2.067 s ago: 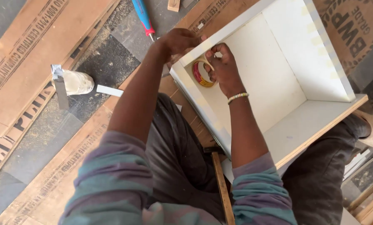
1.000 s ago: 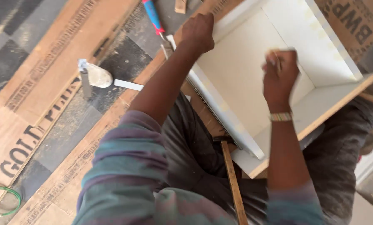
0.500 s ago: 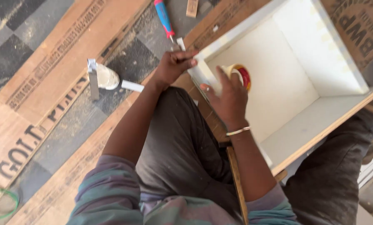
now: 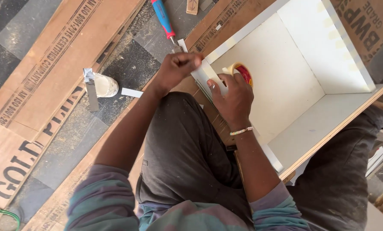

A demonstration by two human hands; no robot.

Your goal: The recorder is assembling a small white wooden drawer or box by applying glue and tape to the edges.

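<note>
An open white laminated wooden box [image 4: 354, 111] lies on its side across my lap. My right hand [image 4: 232, 98] holds a roll of masking tape [image 4: 242, 73] with a red core against the box's near edge. My left hand [image 4: 178, 68] pinches the loose end of the tape at the box's corner, fingers closed on it. A pale strip of tape runs between both hands along the white edge. Short pieces of tape dot the box's far rims.
A blue and red screwdriver [image 4: 163, 19] lies on the floor beyond my left hand. A small glass jar with a metal scraper [image 4: 98, 87] stands to the left. Printed plywood sheets [image 4: 50, 64] cover the dark tiled floor. A small wood offcut [image 4: 192, 6] lies at the top.
My right hand lifted away from the box, then came back with the tape roll to the near edge. My left hand slid from the box's corner to the tape end beside it.
</note>
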